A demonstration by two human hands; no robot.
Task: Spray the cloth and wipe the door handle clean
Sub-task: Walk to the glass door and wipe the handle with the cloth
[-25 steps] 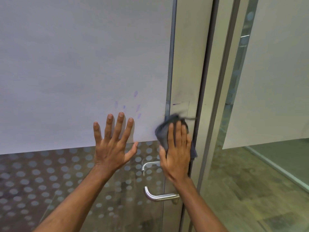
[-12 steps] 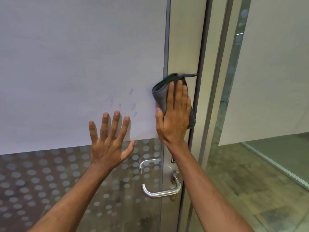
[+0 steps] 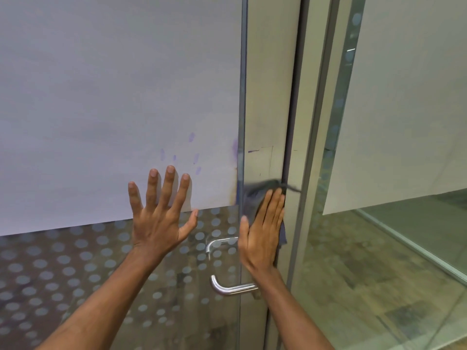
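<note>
Right hand [image 3: 262, 233] lies flat on the door's metal stile [image 3: 267, 97], fingers straight and close together, pressing a dark grey cloth [image 3: 251, 198] against it; I see no pinch, only the palm and fingers holding the cloth to the surface. I can make out the cloth bunched and blurred above the fingertips, with one corner hanging below the little-finger side and a thin strand reaching across the gap toward the door frame [image 3: 313, 147]. It sits above the door handle [image 3: 231, 289], apart from it. That handle is a brushed silver lever with a curved end, partly hidden by my right wrist. Left hand [image 3: 161, 218] is spread wide, fingers fanned, flat on the glass door panel [image 3: 75, 261] where the white frosted film [image 3: 101, 97] meets the dotted band. Faint purple smudges [image 3: 192, 147] mark the film just above those fingers.
</note>
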